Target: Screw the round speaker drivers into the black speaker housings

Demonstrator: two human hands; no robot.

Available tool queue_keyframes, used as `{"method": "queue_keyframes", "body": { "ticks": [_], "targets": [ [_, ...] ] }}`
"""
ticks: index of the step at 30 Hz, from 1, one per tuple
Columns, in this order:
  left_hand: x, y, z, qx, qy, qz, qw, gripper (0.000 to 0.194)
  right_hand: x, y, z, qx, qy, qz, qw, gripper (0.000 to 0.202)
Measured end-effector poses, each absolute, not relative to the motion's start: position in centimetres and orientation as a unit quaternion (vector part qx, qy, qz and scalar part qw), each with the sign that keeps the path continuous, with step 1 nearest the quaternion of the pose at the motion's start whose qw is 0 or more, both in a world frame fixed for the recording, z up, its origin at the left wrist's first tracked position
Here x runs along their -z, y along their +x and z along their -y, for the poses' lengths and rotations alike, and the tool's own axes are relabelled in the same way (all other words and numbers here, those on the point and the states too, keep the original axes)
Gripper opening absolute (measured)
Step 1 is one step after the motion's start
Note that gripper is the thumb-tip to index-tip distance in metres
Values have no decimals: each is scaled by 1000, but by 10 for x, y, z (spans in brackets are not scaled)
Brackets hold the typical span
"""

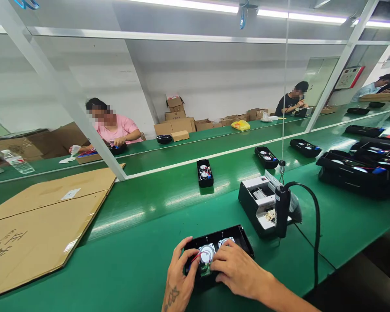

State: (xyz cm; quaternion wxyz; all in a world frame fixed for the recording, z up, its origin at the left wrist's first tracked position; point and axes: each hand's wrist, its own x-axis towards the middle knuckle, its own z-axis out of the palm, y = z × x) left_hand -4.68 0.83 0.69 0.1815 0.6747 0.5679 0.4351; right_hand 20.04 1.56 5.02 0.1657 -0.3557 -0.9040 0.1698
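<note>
A black speaker housing [237, 237] lies at the near edge of the green workbench [139, 255], the left hand [178, 277] gripping its left end, the right hand [235, 268] spread flat over it, an electric screwdriver [282, 212] hanging just beside.

The desk [142, 242] is shiny green. The speaker case [237, 236] is black, with silver round speakers [207, 253] (one has a thin red wire [195, 258]) and a small green circuit board [205, 271]. The flat cardboard [35, 225] is brown. The bag [240, 125] is yellow.
</note>
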Motion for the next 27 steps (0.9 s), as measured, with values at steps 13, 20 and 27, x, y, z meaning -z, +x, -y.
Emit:
{"method": "queue_keyframes", "body": {
  "ticks": [13,20,27],
  "targets": [
    [-8,-69,7,-367,756,-513,176,54,-60,211,-41,-237,-336,888,208,20],
    [-9,-59,3,-299,797,-508,134,58,-82,204,-33,-122,-356,918,124,32],
    [4,-46,-11,-237,850,-469,38,44,-84,187,-31,-100,-340,935,-19,26]
  ]
}}
